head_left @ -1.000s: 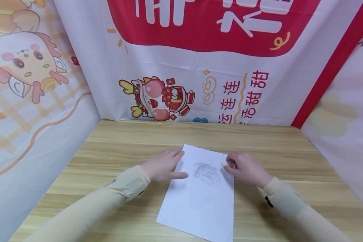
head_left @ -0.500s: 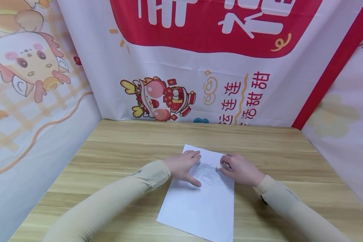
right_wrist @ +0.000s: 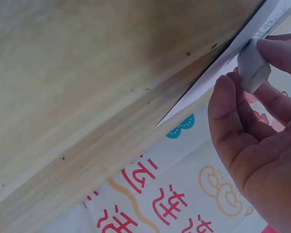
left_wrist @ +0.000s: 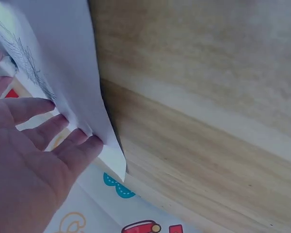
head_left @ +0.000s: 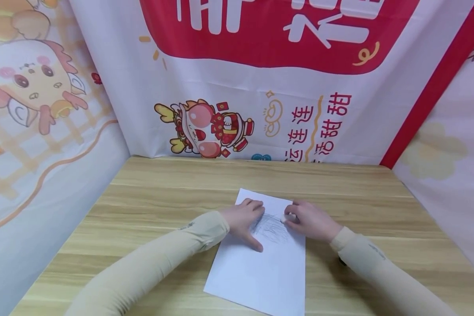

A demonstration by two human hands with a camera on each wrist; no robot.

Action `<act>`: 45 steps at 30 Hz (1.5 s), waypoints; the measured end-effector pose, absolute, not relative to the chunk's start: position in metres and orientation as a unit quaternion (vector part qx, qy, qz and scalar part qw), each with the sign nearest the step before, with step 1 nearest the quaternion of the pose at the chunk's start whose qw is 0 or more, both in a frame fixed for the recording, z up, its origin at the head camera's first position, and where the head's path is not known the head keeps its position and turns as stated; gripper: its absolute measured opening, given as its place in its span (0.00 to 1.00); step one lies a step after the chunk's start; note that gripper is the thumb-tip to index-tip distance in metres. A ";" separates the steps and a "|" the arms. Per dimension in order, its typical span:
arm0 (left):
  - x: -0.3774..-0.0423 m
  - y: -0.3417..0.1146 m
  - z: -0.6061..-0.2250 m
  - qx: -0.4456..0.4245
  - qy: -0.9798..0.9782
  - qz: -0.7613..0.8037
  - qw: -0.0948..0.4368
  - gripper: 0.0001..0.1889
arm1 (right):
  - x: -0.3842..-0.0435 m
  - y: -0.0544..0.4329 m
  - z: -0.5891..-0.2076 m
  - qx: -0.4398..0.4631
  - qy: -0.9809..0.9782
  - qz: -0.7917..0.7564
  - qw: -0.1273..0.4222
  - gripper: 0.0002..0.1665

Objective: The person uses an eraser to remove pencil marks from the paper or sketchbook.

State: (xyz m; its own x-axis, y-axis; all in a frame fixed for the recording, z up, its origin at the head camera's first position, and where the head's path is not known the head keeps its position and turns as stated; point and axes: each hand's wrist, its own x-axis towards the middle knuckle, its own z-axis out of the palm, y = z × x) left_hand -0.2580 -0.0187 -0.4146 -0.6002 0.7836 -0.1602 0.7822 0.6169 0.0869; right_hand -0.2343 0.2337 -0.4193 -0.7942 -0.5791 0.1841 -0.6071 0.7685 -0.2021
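Observation:
A white sheet of paper [head_left: 260, 272] lies on the table with a patch of grey pencil scribble [head_left: 274, 230] on its upper half. My left hand [head_left: 242, 221] rests on the paper at the left of the scribble, fingers spread and fingertips pressing the sheet, as the left wrist view also shows. At the right edge of the scribble my right hand [head_left: 314, 221] pinches a white eraser [right_wrist: 252, 67] between thumb and fingers. One end of the eraser touches the paper by the pencil lines.
The wood-grain table [head_left: 162, 188] extends around the sheet on all sides. A printed cloth [head_left: 221, 79] hangs along the table's back edge, and further printed cloths stand at the left and right.
My left hand has moved right from the paper's left edge onto the sheet beside the scribble. My right hand, with the eraser, has shifted slightly left to the scribble's edge.

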 end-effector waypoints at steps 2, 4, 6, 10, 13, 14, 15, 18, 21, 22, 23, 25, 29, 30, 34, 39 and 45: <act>-0.258 -0.018 -0.415 0.436 0.895 0.002 0.089 0.61 | -0.232 0.235 -0.418 0.326 -0.935 0.131 0.052 0.12; -0.258 -0.017 -0.414 0.437 0.895 0.001 0.086 0.61 | -0.230 0.235 -0.415 0.331 -0.933 0.137 0.040 0.12; -0.256 -0.016 -0.412 0.438 0.895 -0.002 0.086 0.61 | -0.230 0.236 -0.413 0.328 -0.933 0.146 0.026 0.12; -0.255 -0.016 -0.408 0.430 0.898 -0.012 0.087 0.62 | -0.237 0.234 -0.411 0.305 -0.939 0.156 0.016 0.13; -0.255 -0.016 -0.408 0.424 0.901 -0.012 0.092 0.62 | -0.241 0.234 -0.411 0.319 -0.936 0.146 0.020 0.10; -0.255 -0.016 -0.408 0.424 0.901 -0.012 0.092 0.62 | -0.240 0.235 -0.411 0.335 -0.931 0.141 0.023 0.07; -0.255 -0.016 -0.409 0.425 0.900 -0.007 0.093 0.62 | -0.239 0.237 -0.410 0.354 -0.925 0.138 0.023 0.05; -0.256 -0.015 -0.412 0.432 0.897 -0.004 0.094 0.63 | -0.234 0.240 -0.409 0.407 -0.903 0.133 0.023 0.08; -0.257 -0.015 -0.412 0.433 0.897 -0.007 0.090 0.63 | -0.236 0.240 -0.407 0.414 -0.899 0.144 0.015 0.10; -0.257 -0.015 -0.412 0.430 0.898 -0.013 0.091 0.63 | -0.238 0.239 -0.407 0.408 -0.901 0.144 0.016 0.11; -0.257 -0.015 -0.412 0.427 0.899 -0.014 0.090 0.63 | -0.241 0.237 -0.408 0.403 -0.904 0.145 0.017 0.11; -0.257 -0.015 -0.411 0.424 0.901 -0.018 0.089 0.63 | -0.244 0.234 -0.408 0.388 -0.911 0.143 0.018 0.10; -0.257 -0.015 -0.412 0.426 0.901 -0.017 0.082 0.63 | -0.241 0.232 -0.408 0.393 -0.911 0.122 0.023 0.10; -0.258 -0.015 -0.413 0.428 0.900 -0.018 0.079 0.63 | -0.238 0.233 -0.408 0.399 -0.909 0.117 0.022 0.10; -0.259 -0.013 -0.416 0.433 0.899 -0.020 0.066 0.63 | -0.232 0.237 -0.407 0.418 -0.900 0.124 0.015 0.13; -0.259 -0.011 -0.417 0.425 0.902 -0.025 0.070 0.64 | -0.240 0.237 -0.408 0.372 -0.915 0.153 -0.002 0.04; -0.257 -0.016 -0.412 0.427 0.901 -0.014 0.071 0.62 | -0.238 0.238 -0.407 0.410 -0.902 0.136 -0.006 0.09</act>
